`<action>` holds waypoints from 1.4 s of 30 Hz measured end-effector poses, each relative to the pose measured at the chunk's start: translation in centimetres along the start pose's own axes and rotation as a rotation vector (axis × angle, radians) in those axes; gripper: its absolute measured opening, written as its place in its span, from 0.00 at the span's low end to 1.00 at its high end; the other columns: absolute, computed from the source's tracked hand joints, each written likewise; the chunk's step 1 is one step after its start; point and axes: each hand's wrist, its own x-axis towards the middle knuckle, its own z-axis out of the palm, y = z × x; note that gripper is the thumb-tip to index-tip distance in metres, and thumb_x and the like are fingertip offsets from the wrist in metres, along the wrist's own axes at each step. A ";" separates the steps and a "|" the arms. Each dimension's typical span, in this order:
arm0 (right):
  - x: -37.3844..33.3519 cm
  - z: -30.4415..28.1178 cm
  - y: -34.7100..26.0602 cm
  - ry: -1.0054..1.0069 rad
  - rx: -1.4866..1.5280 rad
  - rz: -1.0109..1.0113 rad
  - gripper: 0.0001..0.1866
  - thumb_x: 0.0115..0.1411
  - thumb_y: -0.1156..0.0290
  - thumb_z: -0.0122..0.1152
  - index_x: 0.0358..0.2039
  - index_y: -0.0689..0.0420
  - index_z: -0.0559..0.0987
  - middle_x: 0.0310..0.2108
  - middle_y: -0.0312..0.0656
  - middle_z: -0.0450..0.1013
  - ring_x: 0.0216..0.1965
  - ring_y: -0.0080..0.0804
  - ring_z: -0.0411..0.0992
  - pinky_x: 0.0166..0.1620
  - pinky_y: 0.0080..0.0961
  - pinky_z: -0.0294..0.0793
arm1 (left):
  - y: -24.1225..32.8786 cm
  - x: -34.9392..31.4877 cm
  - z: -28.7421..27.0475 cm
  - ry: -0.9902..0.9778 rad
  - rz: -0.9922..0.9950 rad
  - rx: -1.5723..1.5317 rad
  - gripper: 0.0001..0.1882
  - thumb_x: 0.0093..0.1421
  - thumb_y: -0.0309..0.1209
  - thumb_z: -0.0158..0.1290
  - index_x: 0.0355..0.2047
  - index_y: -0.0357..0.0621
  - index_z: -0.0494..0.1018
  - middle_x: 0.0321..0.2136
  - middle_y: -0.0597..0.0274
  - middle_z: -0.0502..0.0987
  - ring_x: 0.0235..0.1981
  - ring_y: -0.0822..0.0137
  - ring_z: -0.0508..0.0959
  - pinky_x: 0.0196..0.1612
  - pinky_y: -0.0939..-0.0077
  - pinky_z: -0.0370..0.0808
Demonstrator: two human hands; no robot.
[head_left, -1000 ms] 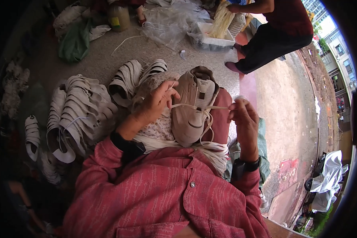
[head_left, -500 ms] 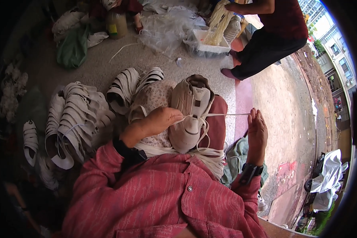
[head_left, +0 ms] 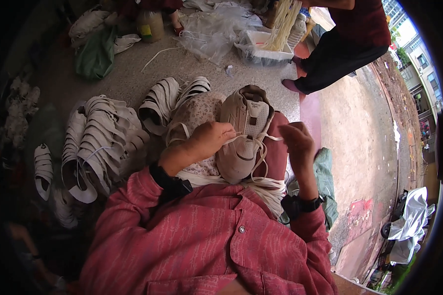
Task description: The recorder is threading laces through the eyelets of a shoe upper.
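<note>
A beige sneaker (head_left: 243, 130) lies on my lap, toe toward me, with a pale lace (head_left: 257, 147) threaded through its eyelets. My left hand (head_left: 206, 140) rests on the shoe's left side with fingers pinched on the lace. My right hand (head_left: 296, 142) hovers just right of the shoe, its fingers curled on the lace end. More loose lace lies across my lap below the shoe.
Stacks of white shoe uppers (head_left: 101, 142) lie on the ground to my left, more (head_left: 165, 101) ahead. A white tray (head_left: 263, 49) with pale laces and clear plastic bags sits farther off. Another person in dark trousers (head_left: 330, 59) crouches at the upper right.
My right hand moved back in toward the shoe after pulling the lace out to the right. My left hand stayed on the shoe's eyelets.
</note>
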 end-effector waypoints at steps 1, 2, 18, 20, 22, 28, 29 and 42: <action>0.2 0.7 -1.0 -0.037 -0.004 -0.019 0.06 0.55 0.81 0.60 0.34 0.62 0.81 0.29 0.42 0.72 0.31 0.30 0.73 0.35 0.23 0.71 | 0.1 0.0 0.2 -0.002 -0.001 0.000 0.11 0.63 0.34 0.50 0.33 0.38 0.74 0.25 0.56 0.75 0.22 0.65 0.74 0.29 0.71 0.71; 0.4 1.3 -1.6 -0.093 -0.021 -0.033 0.06 0.55 0.80 0.61 0.35 0.62 0.81 0.30 0.43 0.73 0.30 0.32 0.73 0.35 0.23 0.72 | 0.2 0.0 0.4 0.007 0.014 0.026 0.11 0.63 0.35 0.50 0.32 0.39 0.74 0.25 0.54 0.75 0.25 0.60 0.75 0.31 0.68 0.71; 3.8 5.2 -1.0 -0.412 -0.114 -0.035 0.03 0.51 0.76 0.58 0.27 0.57 0.79 0.30 0.45 0.74 0.34 0.48 0.74 0.36 0.36 0.73 | 1.4 1.4 3.0 0.244 0.050 0.334 0.09 0.56 0.33 0.50 0.28 0.41 0.74 0.26 0.51 0.75 0.30 0.44 0.76 0.33 0.52 0.72; 4.6 5.1 -0.5 -0.486 -0.063 -0.066 0.03 0.50 0.76 0.58 0.27 0.58 0.79 0.29 0.45 0.74 0.34 0.46 0.75 0.36 0.35 0.73 | 1.6 1.6 3.0 0.211 0.041 0.368 0.09 0.56 0.34 0.50 0.27 0.42 0.75 0.25 0.52 0.76 0.30 0.46 0.77 0.34 0.52 0.72; 4.7 5.1 0.1 -0.544 0.028 -0.003 0.04 0.49 0.77 0.58 0.27 0.58 0.80 0.28 0.46 0.75 0.33 0.43 0.76 0.37 0.32 0.74 | 1.5 1.7 2.6 0.180 0.032 0.403 0.09 0.57 0.34 0.50 0.26 0.42 0.75 0.24 0.53 0.76 0.30 0.47 0.77 0.35 0.52 0.73; 4.9 4.8 1.1 -0.644 0.070 -0.075 0.06 0.48 0.76 0.61 0.29 0.59 0.81 0.26 0.44 0.77 0.28 0.37 0.75 0.35 0.29 0.73 | 3.2 2.5 -0.1 0.282 0.385 0.481 0.12 0.51 0.31 0.57 0.36 0.44 0.71 0.42 0.55 0.72 0.43 0.53 0.75 0.43 0.57 0.70; 4.9 4.8 1.3 -0.670 0.054 -0.042 0.06 0.49 0.76 0.60 0.29 0.59 0.81 0.26 0.43 0.77 0.27 0.34 0.75 0.34 0.28 0.73 | 3.0 3.3 -0.2 0.239 0.518 0.480 0.15 0.49 0.31 0.58 0.38 0.44 0.69 0.43 0.55 0.70 0.44 0.53 0.74 0.43 0.56 0.69; 6.0 3.8 -1.3 -0.853 0.116 0.301 0.05 0.56 0.77 0.61 0.33 0.60 0.80 0.22 0.34 0.73 0.20 0.17 0.69 0.23 0.19 0.68 | 1.0 3.8 -2.1 -0.080 0.604 0.315 0.10 0.47 0.28 0.59 0.30 0.44 0.71 0.38 0.61 0.68 0.42 0.56 0.76 0.41 0.60 0.74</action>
